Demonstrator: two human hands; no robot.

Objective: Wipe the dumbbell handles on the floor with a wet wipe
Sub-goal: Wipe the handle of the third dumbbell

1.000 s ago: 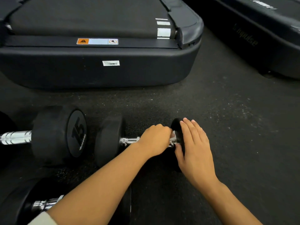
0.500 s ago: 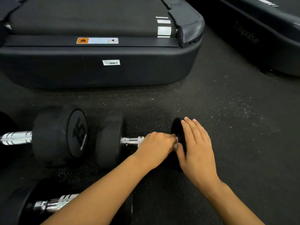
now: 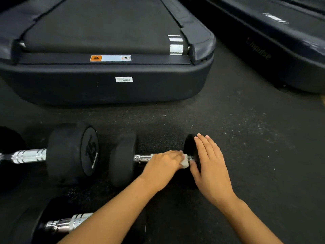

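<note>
A small black dumbbell [image 3: 123, 159] lies on the dark floor, its chrome handle [image 3: 143, 157] partly showing. My left hand [image 3: 163, 166] is closed around the right part of that handle with a white wet wipe [image 3: 185, 162] pressed under the fingers. My right hand [image 3: 210, 166] lies flat, fingers together, against the dumbbell's right head [image 3: 190, 145]. A larger dumbbell marked 15 [image 3: 73, 154] lies to the left with a bare chrome handle [image 3: 29, 155]. A third dumbbell [image 3: 68, 223] lies at the bottom left, partly hidden by my left forearm.
A treadmill's rear end [image 3: 109, 85] stands just beyond the dumbbells. A second treadmill [image 3: 274, 50] runs along the right back. Speckled black rubber floor [image 3: 255, 147] spreads to the right of my hands.
My left hand has slid slightly left and right along the handle with the wipe, ending near the right head. The right hand stays on that head. The camera has shifted a little.
</note>
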